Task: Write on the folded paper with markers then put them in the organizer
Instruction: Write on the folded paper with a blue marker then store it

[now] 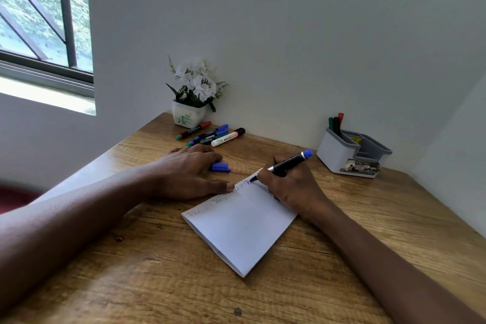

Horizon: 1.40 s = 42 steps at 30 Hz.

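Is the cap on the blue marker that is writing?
No, the blue cap lies on the table beside the left hand, and the marker has its bare tip on the paper.

Right hand (292,187) gripping the blue marker (285,164), tip on the folded paper (244,229) at its far edge, left hand (184,173) flat on the table (157,271), thumb seemingly touching the paper, blue cap (219,167) by its fingers, organizer (339,159) at right.

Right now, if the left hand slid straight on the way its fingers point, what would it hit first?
Probably the blue cap lying on the table just beyond the fingertips of the left hand; past that, the right hand writing with the blue marker. Depth is hard to judge from one view.
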Motion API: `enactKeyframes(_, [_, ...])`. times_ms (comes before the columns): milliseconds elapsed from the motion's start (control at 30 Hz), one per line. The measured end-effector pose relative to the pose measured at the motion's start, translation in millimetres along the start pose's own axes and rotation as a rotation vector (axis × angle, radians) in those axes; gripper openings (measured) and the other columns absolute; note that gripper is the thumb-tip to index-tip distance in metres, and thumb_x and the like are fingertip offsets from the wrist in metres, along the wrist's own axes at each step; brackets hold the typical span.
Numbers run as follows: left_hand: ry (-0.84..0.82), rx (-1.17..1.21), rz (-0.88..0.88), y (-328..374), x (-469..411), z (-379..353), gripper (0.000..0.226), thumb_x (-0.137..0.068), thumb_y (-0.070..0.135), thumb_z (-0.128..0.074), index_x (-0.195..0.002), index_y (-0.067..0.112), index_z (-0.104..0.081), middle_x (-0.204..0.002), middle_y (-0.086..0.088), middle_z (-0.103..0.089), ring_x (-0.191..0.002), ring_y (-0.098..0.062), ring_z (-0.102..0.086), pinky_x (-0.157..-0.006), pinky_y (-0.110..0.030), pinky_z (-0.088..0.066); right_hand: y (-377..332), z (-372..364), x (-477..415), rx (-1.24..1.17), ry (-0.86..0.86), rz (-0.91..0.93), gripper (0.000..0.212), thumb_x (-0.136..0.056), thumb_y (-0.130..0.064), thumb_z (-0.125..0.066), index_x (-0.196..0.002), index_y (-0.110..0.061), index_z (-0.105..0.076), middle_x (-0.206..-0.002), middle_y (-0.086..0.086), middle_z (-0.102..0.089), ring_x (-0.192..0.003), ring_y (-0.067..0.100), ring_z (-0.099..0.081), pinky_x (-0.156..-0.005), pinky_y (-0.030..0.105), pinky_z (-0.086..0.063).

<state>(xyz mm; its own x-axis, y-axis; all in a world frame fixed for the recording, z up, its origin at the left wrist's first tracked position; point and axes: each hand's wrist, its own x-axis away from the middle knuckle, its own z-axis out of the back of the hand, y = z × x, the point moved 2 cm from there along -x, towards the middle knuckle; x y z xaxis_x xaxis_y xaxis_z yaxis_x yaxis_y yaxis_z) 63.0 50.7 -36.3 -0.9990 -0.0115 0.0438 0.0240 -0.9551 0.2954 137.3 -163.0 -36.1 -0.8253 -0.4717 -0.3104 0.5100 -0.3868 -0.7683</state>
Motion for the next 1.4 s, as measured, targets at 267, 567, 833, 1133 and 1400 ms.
enactKeyframes(267, [-0.003,0.002,0.009,-0.5,-1.1,-0.6,0.092,-0.081,0.083,-0.046,-0.158,0.035,-0.027,-0.169,0.006,-0.016,-0.153,-0.020,-0.021,-0.123,-0.048,-0.025,-0.7,1.9,1.2,-0.055,0.022,-0.014,0.028,-0.087,-0.018,-0.073,-0.064,-0.019,-0.058,-0.050,-0.003,-0.061,-0.044,0.009,-0.056,-0.046,0.022,-0.046])
enactKeyframes(567, [0.007,0.003,0.002,0.5,0.1,0.4,0.090,-0.083,0.080,-0.047,-0.159,0.034,-0.027,-0.169,0.006,-0.016,-0.154,-0.020,-0.021,-0.123,-0.048,-0.024,2.7,0.8,-0.1,-0.050,0.081,-0.046,0.027,-0.083,-0.022,-0.076,-0.063,-0.018,-0.058,-0.051,-0.005,-0.060,-0.045,0.008,-0.054,-0.047,0.024,-0.044])
enactKeyframes(833, [0.002,-0.002,0.007,1.8,-0.1,1.0,0.089,-0.084,0.079,-0.047,-0.158,0.034,-0.028,-0.169,0.006,-0.016,-0.153,-0.021,-0.022,-0.123,-0.049,-0.026,3.9,0.2,-1.7,0.029,0.077,-0.029,0.026,-0.082,-0.022,-0.077,-0.064,-0.017,-0.058,-0.055,-0.003,-0.061,-0.048,0.009,-0.055,-0.050,0.026,-0.045])
enactKeyframes(1133, [0.005,-0.002,0.005,4.3,2.4,2.2,0.087,-0.086,0.077,-0.048,-0.158,0.033,-0.028,-0.169,0.006,-0.017,-0.153,-0.020,-0.022,-0.123,-0.048,-0.024,6.1,-0.3,-2.4,-0.030,0.133,-0.098,0.033,-0.084,-0.022,-0.077,-0.058,-0.022,-0.056,-0.048,-0.005,-0.061,-0.043,0.009,-0.057,-0.052,0.027,-0.046])
enactKeyframes(1400, [0.007,0.003,0.001,4.3,2.9,2.8,0.089,-0.083,0.079,-0.047,-0.158,0.033,-0.029,-0.168,0.005,-0.019,-0.152,-0.020,-0.024,-0.122,-0.047,-0.026,1.6,-0.5,-1.8,0.069,0.111,-0.065,0.031,-0.083,-0.025,-0.076,-0.062,-0.017,-0.055,-0.055,-0.002,-0.064,-0.047,0.008,-0.057,-0.053,0.028,-0.047])
